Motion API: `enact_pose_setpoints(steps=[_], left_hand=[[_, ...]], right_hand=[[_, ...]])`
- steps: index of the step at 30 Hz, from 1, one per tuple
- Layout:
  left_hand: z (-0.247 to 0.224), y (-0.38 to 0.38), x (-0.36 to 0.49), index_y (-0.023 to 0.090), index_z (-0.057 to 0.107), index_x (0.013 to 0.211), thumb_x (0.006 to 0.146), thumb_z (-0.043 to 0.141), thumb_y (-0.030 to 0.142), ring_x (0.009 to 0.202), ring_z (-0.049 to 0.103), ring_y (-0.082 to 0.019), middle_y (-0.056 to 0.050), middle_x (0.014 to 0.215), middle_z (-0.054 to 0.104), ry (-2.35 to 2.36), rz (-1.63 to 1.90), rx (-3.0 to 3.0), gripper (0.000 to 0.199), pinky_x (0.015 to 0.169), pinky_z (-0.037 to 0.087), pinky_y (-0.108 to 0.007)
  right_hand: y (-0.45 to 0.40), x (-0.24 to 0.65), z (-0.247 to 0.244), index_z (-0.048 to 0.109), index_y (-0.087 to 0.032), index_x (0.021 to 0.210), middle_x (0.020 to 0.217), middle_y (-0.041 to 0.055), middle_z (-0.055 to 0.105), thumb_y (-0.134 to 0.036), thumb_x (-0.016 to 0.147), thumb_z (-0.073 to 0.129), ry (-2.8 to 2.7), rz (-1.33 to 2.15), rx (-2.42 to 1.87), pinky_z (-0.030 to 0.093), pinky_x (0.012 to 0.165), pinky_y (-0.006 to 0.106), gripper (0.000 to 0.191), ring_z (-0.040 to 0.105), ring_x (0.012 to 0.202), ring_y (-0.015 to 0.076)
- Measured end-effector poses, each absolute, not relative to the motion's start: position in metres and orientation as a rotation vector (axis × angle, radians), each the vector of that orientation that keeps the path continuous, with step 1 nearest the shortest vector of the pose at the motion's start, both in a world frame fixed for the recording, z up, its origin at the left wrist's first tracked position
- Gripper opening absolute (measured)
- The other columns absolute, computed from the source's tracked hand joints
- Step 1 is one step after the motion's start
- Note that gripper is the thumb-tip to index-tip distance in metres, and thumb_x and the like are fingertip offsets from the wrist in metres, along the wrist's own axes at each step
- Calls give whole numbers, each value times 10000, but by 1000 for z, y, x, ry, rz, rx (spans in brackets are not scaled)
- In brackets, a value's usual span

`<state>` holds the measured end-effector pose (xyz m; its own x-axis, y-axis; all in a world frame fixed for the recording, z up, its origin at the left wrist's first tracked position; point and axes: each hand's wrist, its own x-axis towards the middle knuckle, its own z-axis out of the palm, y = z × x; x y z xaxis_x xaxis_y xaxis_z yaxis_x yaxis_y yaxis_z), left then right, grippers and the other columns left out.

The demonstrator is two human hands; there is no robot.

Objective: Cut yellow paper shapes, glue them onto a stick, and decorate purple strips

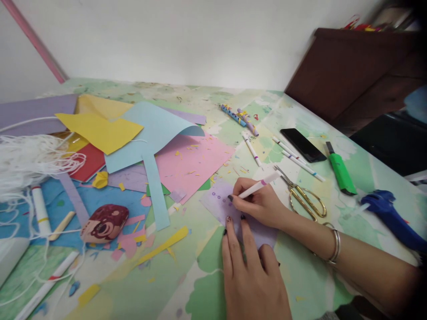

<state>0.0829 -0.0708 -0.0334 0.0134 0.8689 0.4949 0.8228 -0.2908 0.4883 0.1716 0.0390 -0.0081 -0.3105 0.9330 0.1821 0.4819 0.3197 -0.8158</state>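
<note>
Purple paper [217, 205] on the table [173, 284], partly hidden beneath the left hand [255, 275], fingers slightly apart, wrist cut off; the right hand [262, 202] pinches a white marker [254, 187], its tip obscured.

The green-patterned table [203, 293] carries, on the right, a black phone [303, 145], gold-handled scissors [300, 198], a green tool [342, 171] and a blue tool [395, 220]. A pink sheet [200, 162] lies left of centre, a smaller purple sheet [216, 206] nearer.

Right grip [262, 202] holds white marker [256, 186] over lavender paper [218, 206]; left grip [256, 278] rests on same paper; scissors [291, 184] nearby.
</note>
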Motion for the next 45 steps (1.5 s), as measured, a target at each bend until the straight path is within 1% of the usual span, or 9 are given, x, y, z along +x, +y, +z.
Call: enact_pose_setpoints(steps=[7,14,21,28,34,41,45], left_hand=[[-35,-71,84,114,538,676,871,425,94,1235,439,-373,-177,1173,592,1841,1148,2190,226,949,446,-553],[-34,-73,84,113,530,663,871,421,92,1228,445,-377,-182,1165,593,1824,1154,2197,235,940,448,-556],[-34,-72,84,114,535,671,864,435,88,1233,441,-374,-184,1163,592,1821,1164,2191,219,948,443,-556],[-35,-72,84,119,532,671,857,449,85,1233,443,-373,-178,1174,589,1830,1155,2200,206,937,453,-560],[-33,-72,84,130,532,679,852,455,76,1232,449,-361,-164,1165,598,1848,1132,2191,197,934,460,-557],[-34,-71,83,122,534,669,837,485,81,1239,436,-376,-174,1177,592,1834,1132,2198,180,951,446,-554],[-33,-72,83,124,537,675,831,498,79,1228,450,-373,-176,1163,598,1832,1127,2206,167,945,450,-553]], right_hand=[[40,172,-10,448,-179,650,543,-64,412,-108,754,522,-1910,860,-1226,280,462,206,147,329,502,65],[39,172,-8,475,-176,669,555,-53,440,-168,787,532,-1913,886,-1260,297,462,207,131,358,507,70],[40,172,-9,451,-178,650,539,-63,416,-115,759,525,-1911,866,-1233,281,458,205,146,333,498,65],[39,172,-8,476,-175,676,566,-50,448,-177,793,536,-1922,884,-1248,299,465,208,131,362,511,70],[39,172,-8,449,-179,650,542,-60,415,-122,760,526,-1921,859,-1247,283,462,209,146,335,502,68],[38,172,-9,469,-177,671,557,-52,437,-177,794,532,-1921,884,-1250,296,463,209,137,355,506,70],[39,172,-9,460,-177,661,556,-55,433,-147,776,531,-1917,847,-1260,293,469,209,139,346,508,69]])
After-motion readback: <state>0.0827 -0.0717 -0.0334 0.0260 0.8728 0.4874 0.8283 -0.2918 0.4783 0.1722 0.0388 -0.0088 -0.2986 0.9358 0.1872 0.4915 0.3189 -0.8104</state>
